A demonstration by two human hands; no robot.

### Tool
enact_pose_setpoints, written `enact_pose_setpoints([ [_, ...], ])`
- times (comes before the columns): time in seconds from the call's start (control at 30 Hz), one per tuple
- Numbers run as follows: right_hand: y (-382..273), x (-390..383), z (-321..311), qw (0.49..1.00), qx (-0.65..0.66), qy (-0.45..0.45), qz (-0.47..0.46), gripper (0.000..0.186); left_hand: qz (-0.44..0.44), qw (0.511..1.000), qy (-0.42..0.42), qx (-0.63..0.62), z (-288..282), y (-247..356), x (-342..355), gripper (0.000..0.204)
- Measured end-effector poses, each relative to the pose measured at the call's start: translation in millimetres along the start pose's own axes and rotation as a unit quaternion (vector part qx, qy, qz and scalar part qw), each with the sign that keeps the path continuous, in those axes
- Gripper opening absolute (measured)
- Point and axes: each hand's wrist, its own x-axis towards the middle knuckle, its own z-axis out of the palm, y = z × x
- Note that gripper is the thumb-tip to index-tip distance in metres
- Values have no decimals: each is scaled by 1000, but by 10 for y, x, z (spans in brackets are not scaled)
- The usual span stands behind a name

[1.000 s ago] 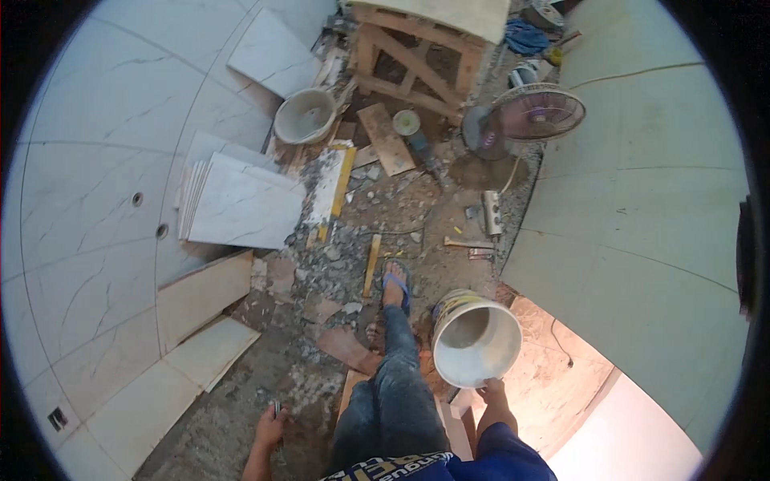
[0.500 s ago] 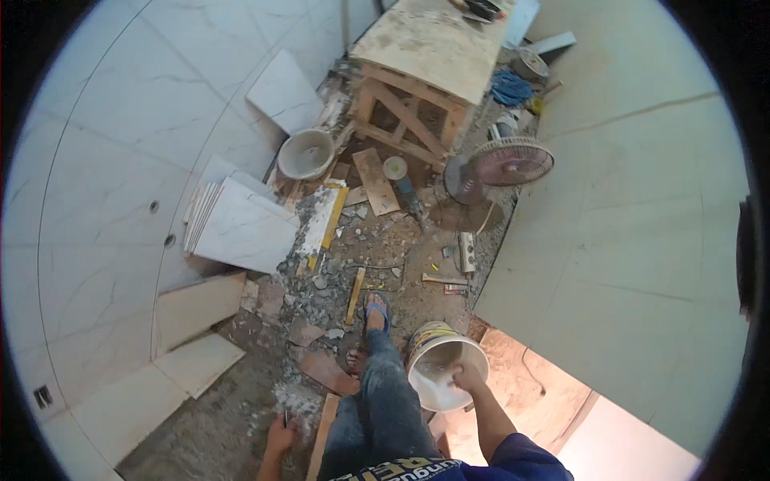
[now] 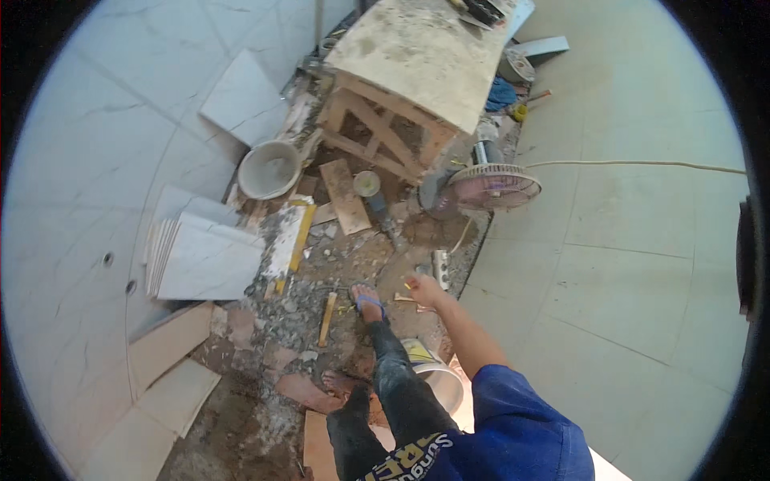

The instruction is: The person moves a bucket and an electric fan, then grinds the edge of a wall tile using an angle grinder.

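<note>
I see the yellow piece (image 3: 407, 286) right at the fingertips of the right hand (image 3: 428, 290), whose fingers look bent, though I cannot tell whether they grip it or merely sit over it; the left hand is out of my view. The power strip (image 3: 441, 269) lies just beside that hand, with the right wall (image 3: 609, 264) close beyond, while leftward I have open room over the rubble floor (image 3: 349, 256). The hand partly hides a wooden handle (image 3: 403, 297), the leg (image 3: 391, 365) covers some of the bucket (image 3: 447, 390), and the yellow piece is too small to identify.
</note>
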Motion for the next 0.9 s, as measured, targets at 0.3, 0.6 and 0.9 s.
enact_pose_setpoints([
  [0.3,288,991,-2341,937,55,328,-108,21,6,1000,-27,4,384,1275,-68,28],
  [0.6,1565,2687,-4022,943,-49,212,252,89,15,1000,15,22,307,1990,179,23],
  [0.9,2452,3610,-3072,930,-193,101,295,171,-56,997,34,37,176,1969,259,17],
])
